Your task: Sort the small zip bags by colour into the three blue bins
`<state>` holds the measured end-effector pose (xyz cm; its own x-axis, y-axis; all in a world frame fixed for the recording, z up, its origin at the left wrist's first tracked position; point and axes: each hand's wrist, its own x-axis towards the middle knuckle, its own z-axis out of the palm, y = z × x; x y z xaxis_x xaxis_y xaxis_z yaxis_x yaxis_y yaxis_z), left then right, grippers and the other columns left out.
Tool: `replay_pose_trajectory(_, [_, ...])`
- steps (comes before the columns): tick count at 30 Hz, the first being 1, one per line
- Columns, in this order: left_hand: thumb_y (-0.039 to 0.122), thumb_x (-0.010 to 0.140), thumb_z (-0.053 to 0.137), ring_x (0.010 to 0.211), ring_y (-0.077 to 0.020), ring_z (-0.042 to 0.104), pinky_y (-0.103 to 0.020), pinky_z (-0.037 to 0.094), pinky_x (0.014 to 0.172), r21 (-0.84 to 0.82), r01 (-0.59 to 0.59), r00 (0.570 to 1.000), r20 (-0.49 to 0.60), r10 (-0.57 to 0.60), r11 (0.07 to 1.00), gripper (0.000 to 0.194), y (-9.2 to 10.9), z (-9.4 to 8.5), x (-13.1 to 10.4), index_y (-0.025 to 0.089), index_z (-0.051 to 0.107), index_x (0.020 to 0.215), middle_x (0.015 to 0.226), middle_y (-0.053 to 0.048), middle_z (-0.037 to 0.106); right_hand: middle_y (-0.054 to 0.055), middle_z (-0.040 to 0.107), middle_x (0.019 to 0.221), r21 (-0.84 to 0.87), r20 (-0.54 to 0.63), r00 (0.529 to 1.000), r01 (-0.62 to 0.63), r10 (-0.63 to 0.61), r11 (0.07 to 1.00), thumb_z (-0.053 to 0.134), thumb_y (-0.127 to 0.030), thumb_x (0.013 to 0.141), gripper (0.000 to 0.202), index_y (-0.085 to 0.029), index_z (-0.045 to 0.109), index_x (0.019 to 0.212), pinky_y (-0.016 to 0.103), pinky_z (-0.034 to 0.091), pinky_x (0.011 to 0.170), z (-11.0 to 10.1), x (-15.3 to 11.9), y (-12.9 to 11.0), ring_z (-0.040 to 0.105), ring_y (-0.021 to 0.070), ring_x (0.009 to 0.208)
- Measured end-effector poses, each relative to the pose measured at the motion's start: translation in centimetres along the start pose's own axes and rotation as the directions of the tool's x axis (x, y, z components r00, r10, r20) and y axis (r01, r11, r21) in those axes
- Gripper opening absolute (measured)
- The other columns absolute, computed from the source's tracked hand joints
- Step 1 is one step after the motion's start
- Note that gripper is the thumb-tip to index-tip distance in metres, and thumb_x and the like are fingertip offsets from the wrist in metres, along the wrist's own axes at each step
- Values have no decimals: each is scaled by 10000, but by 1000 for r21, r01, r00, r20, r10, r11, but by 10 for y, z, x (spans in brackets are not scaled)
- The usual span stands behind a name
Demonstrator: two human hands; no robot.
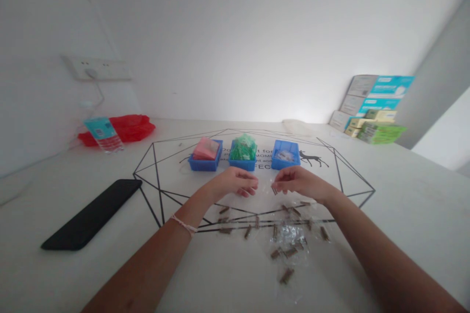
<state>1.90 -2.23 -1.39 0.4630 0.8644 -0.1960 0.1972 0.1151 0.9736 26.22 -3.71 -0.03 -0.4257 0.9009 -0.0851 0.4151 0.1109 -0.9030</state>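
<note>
My right hand (299, 182) is closed, thumb and fingers pinching a small clear plastic bag (270, 188) with a thin dark piece by the fingertips. Just left of it, my left hand (240, 182) hovers with loosely curved fingers apart and nothing visible in them. Below the hands lie several clear bags (290, 233), many with a small brownish, spring-like metal piece (287, 276) inside. Beyond the hands stand three blue bins: one with pink packets (206, 149), one with green packets (244, 147), and a right one (286, 146) with clear packets (285, 156).
A long black pad (93, 214) lies on the white table (205, 274) at left. Behind it are a tilted water bottle (105, 133) and a red plastic bag (134, 128). Stacked boxes (378, 100) stand at the back right, against the wall.
</note>
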Motion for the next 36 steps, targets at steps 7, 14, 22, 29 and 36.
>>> replay_pose_trajectory(7, [360,613,877,637,-136,628,-305,515,700,-70,6,993,114,2,998,304,0,3,-3,140,755,784,738,-73,726,7,635,612,95,-22,999,-24,26,995,725,-480,750,330,-166,653,682,243,352,468,21,6,-1,501,96,490])
replay_pose_trajectory(14, [288,579,888,674,-145,658,-294,514,690,-161,10,998,63,0,987,305,2,0,-1,134,718,781,754,-68,720,10,653,646,165,76,996,-57,45,985,728,-441,761,293,-160,650,727,230,389,490,18,1,-1,549,100,535])
replay_pose_trajectory(22, [284,493,941,665,-141,658,-319,536,738,-244,33,999,30,-27,969,394,4,1,-2,127,715,776,719,-55,712,36,733,703,231,159,981,-150,115,961,698,-433,777,282,-181,577,815,224,393,492,25,1,-1,653,136,568])
replay_pose_trajectory(29, [248,475,953,643,-128,645,-317,533,729,-178,27,999,-38,-34,984,469,3,-3,-1,126,727,867,748,-62,737,12,691,689,288,114,993,-57,24,956,801,-371,684,280,-144,714,824,252,446,580,22,3,1,593,112,577])
replay_pose_trajectory(36, [273,418,969,619,-124,641,-304,527,698,-173,1,992,-125,-23,985,490,3,-4,1,119,728,817,722,-54,730,25,704,711,284,70,996,-73,55,956,767,-396,728,267,-140,700,767,232,435,548,26,3,-1,607,106,576])
